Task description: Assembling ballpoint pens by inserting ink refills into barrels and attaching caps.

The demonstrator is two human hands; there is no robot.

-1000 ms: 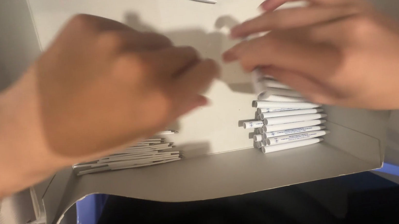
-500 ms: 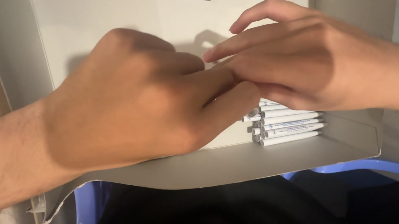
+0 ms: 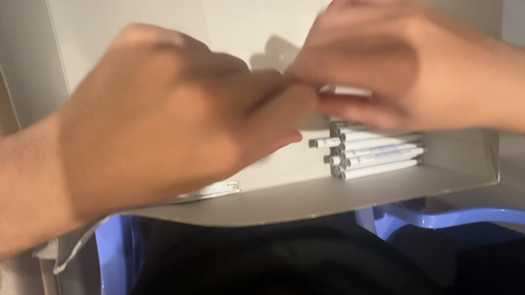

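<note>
Both hands have lifted slightly and blur, fingertips meeting. Left hand (image 3: 162,113) and right hand (image 3: 409,72) pinch narrowly; contents indiscernible. Stacked white pens (image 3: 373,152) lie below in the cardboard box (image 3: 324,193); a hasty knock may topple them.

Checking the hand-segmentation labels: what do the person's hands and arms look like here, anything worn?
Both bare: no gloves, rings, watch or sleeves visible on the left hand or right hand, or on the forearms in frame. Both hands are motion-blurred, so fine detail can't be told.
</note>
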